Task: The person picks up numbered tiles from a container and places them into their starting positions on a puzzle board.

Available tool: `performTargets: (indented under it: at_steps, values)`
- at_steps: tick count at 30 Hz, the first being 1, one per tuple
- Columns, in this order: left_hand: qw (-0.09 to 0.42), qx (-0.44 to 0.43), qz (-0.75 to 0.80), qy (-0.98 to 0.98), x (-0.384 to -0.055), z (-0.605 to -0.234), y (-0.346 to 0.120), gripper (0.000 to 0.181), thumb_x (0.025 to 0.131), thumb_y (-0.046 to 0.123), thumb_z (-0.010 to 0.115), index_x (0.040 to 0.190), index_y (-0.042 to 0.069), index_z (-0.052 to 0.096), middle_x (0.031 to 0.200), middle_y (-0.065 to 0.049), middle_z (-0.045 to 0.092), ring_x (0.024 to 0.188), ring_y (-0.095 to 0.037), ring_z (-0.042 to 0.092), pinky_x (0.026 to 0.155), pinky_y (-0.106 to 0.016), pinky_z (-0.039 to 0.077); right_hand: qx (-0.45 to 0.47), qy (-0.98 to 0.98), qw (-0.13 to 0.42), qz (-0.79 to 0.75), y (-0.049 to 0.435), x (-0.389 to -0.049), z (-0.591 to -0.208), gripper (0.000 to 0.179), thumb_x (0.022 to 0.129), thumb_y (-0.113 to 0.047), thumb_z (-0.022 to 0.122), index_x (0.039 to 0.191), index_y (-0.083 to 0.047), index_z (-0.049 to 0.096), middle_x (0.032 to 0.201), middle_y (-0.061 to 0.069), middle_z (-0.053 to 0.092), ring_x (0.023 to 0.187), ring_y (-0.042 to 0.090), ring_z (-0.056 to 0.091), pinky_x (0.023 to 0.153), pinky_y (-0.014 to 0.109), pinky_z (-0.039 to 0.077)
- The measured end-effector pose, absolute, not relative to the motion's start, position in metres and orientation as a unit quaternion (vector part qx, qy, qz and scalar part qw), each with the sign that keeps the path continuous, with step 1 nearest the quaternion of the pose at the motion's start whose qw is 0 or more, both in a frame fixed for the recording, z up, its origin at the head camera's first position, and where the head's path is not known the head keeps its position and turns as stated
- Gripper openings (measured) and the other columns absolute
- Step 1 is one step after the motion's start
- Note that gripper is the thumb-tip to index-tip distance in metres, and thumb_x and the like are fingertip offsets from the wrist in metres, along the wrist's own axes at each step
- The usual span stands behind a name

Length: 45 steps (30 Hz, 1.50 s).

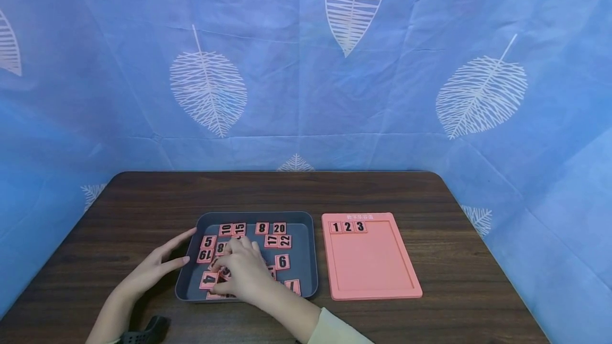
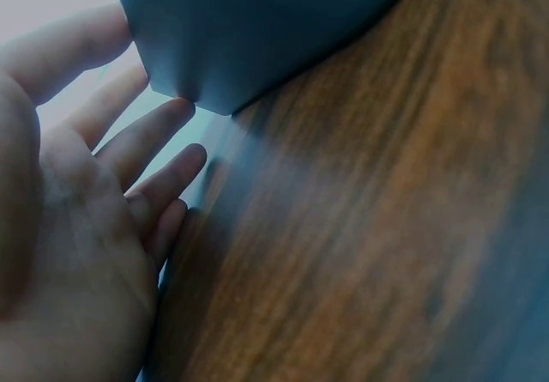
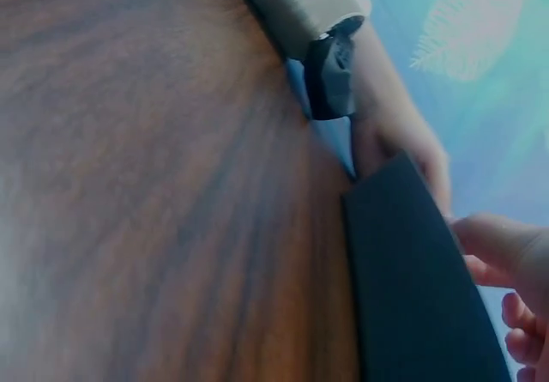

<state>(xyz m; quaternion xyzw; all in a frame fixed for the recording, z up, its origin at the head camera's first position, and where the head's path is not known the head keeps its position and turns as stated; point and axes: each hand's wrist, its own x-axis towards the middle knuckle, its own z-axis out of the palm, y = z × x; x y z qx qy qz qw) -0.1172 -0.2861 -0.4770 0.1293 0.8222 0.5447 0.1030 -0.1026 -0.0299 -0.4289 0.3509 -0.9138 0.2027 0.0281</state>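
Observation:
My left hand (image 1: 152, 268) reaches to the left side of a dark grey tray (image 1: 308, 259), its fingers extended and spread. In the left wrist view, fingertips (image 2: 176, 110) lie along the tray's outer wall (image 2: 232, 39). Over the tray's front left part is my right hand (image 1: 246, 271), thumb and fingers spread loosely among pink number tiles. The "4" tile (image 1: 209, 280) lies beside its thumb, and a partly covered tile (image 1: 226, 273) shows between thumb and forefinger. The right wrist view has the tray wall (image 3: 416, 288) hiding those fingertips.
Right of the tray lies a pink puzzle board (image 1: 370, 264) with tiles "1", "2" and "3" (image 1: 360, 226) along its top row. Several tiles, such as the "6" tile (image 1: 282, 261) and "20" tile (image 1: 279, 228), are scattered in the tray. Behind the wooden table (image 1: 459, 280) hangs a blue leaf-patterned cloth (image 1: 268, 84).

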Motion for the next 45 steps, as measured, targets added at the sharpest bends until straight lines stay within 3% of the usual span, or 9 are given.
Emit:
performTargets:
  at_steps: [12,25,33,45]
  values:
    - [0.114,0.122,0.553,0.816,-0.118,-0.475,-0.285,0.061,0.099,0.018,0.054,0.152,0.006,0.026,0.154,-0.024,0.019,0.137,-0.052,0.008,0.095,-0.077,0.015,0.406,-0.880,0.086,0.232,0.017,-0.108,-0.414,0.026,0.072,-0.041,0.083,0.094,-0.027,0.077,0.089,-0.012,0.036,0.084,0.008,0.030,0.074,0.027,0.027]
    - [0.110,0.126,0.556,0.814,-0.120,-0.477,-0.287,0.060,0.098,0.017,0.053,0.151,0.005,0.027,0.153,-0.024,0.020,0.137,-0.052,0.007,0.094,-0.078,0.011,0.398,-0.884,0.076,0.232,0.088,-0.119,-0.412,0.024,0.076,-0.035,0.081,0.097,-0.024,0.077,0.095,-0.012,0.040,0.089,0.010,0.032,0.078,0.031,0.029]
    - [0.111,0.126,0.554,0.816,-0.121,-0.476,-0.288,0.060,0.098,0.017,0.053,0.151,0.005,0.027,0.153,-0.024,0.020,0.137,-0.052,0.008,0.094,-0.077,0.014,0.383,-0.889,0.080,0.240,0.130,-0.123,-0.419,0.023,0.076,-0.033,0.081,0.096,-0.024,0.076,0.090,-0.011,0.032,0.086,0.011,0.030,0.075,0.033,0.026]
    - [0.108,0.137,0.563,0.808,-0.122,-0.478,-0.290,0.060,0.099,0.015,0.053,0.151,0.006,0.027,0.153,-0.024,0.020,0.137,-0.051,0.009,0.096,-0.075,0.017,0.404,-0.871,0.154,0.232,0.198,-0.141,-0.429,0.025,0.067,-0.023,0.085,0.091,-0.023,0.076,0.093,-0.011,0.041,0.088,0.010,0.035,0.075,0.032,0.029]
